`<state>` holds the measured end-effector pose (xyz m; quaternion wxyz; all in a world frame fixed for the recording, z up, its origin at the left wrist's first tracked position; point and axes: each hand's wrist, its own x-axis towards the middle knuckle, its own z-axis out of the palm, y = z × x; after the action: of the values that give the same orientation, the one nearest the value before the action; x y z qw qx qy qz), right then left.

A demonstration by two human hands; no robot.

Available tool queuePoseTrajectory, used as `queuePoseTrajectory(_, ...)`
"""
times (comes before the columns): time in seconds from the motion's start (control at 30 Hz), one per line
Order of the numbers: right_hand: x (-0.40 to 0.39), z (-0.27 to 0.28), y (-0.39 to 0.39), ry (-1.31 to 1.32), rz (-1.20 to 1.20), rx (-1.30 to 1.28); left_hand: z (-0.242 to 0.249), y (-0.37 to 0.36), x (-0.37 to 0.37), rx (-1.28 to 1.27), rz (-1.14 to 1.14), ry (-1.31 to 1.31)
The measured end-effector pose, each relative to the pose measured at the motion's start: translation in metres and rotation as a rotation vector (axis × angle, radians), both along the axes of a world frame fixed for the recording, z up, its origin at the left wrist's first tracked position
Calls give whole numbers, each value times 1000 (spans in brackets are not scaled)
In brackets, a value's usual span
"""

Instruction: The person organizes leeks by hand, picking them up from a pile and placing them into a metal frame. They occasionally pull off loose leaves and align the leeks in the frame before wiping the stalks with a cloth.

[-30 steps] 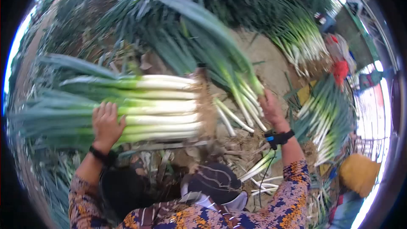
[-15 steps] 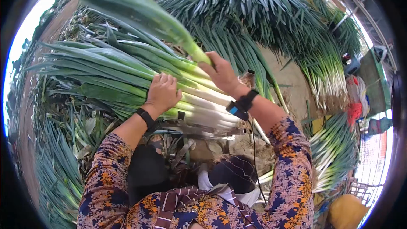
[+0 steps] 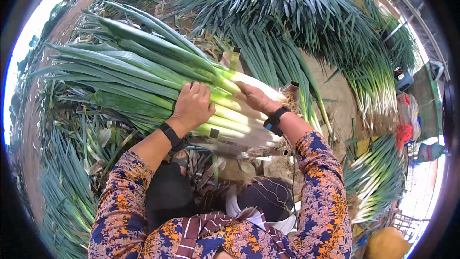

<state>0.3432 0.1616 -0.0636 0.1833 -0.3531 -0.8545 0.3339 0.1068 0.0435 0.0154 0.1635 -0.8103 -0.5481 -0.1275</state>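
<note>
A thick bundle of large green onions [image 3: 139, 69] lies across a metal rack [image 3: 225, 144] in front of me, leaves to the left and white stems to the right. My left hand [image 3: 194, 104] presses down on the middle of the bundle, its fingers curled over the stalks. Farther right, my right hand [image 3: 258, 99] is on the upper stems, thumb and fingers closed around a green onion that lies along the top edge of the bundle. Part of that stem is hidden under the hand. Roots show just beyond it.
Square metal posts [image 3: 235, 57] rise at the rack's edges. A long heap of green onions [image 3: 306, 14] spreads behind, with another pile [image 3: 376, 177] at right. More leaves [image 3: 62, 187] lie at lower left. A dark cap [image 3: 266, 199] is below the rack.
My right hand has lowered the raised green onion onto the bundle, its leaves coming down from the upper left. My left hand has shifted slightly right.
</note>
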Motion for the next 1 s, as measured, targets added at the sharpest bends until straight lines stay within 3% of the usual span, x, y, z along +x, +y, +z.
queuePoseTrajectory(0.07, 2, 19, -19, -39, -14, 111, 3, 1, 1, -76, 17, 18)
queuePoseTrajectory(0.17, 18, 19, -33, 91, -161, 557, 19, 11, 1, -255, 48, 83)
queuePoseTrajectory(0.27, 40, 34, -62, -38, -90, 338, 30, 27, -2, -386, 43, 136)
queuePoseTrajectory(0.3, 47, 21, -67, -73, -80, 451, 34, 31, 2, -537, 16, 255)
queuePoseTrajectory(0.37, 54, 8, -80, -188, -102, 395, 59, 51, 5, -794, 44, 494)
queuePoseTrajectory(0.43, 50, 14, -86, -183, -175, 358, 47, 67, -11, -706, -31, 476)
queuePoseTrajectory(0.5, 54, 10, -84, -258, -197, 300, 58, 66, -20, -743, -75, 299)
queuePoseTrajectory(0.7, 58, 18, -83, -194, -175, 250, 68, 73, -26, -718, -216, 293)
queuePoseTrajectory(0.77, 60, 7, -83, -98, -168, 335, 68, 73, -26, -739, -231, 296)
queuePoseTrajectory(1.0, 61, 3, -84, -85, -186, 222, 73, 74, -25, -806, -232, 288)
